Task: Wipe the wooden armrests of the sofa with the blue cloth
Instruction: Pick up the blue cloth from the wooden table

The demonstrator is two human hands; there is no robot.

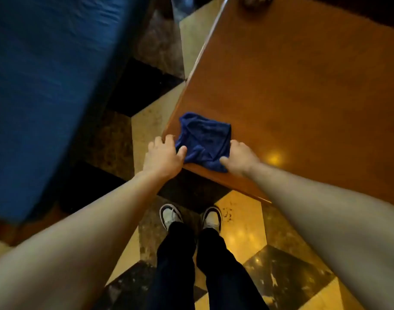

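A crumpled blue cloth (pixel 205 139) lies on the near left corner of a brown wooden table (pixel 292 90). My left hand (pixel 164 156) rests at the cloth's left edge, thumb touching the fabric, fingers over the table corner. My right hand (pixel 240 156) sits at the cloth's right edge with its thumb pressed on the lower corner of the cloth. Whether either hand pinches the cloth is unclear. The blue sofa (pixel 35 97) fills the left side; a strip of its wooden frame (pixel 23 229) shows at lower left, blurred.
A narrow aisle of checkered dark and tan floor tiles (pixel 243 231) runs between sofa and table. My feet in light shoes (pixel 171 217) stand on it just before the table's near edge. A dark object (pixel 256 1) sits at the table's far end.
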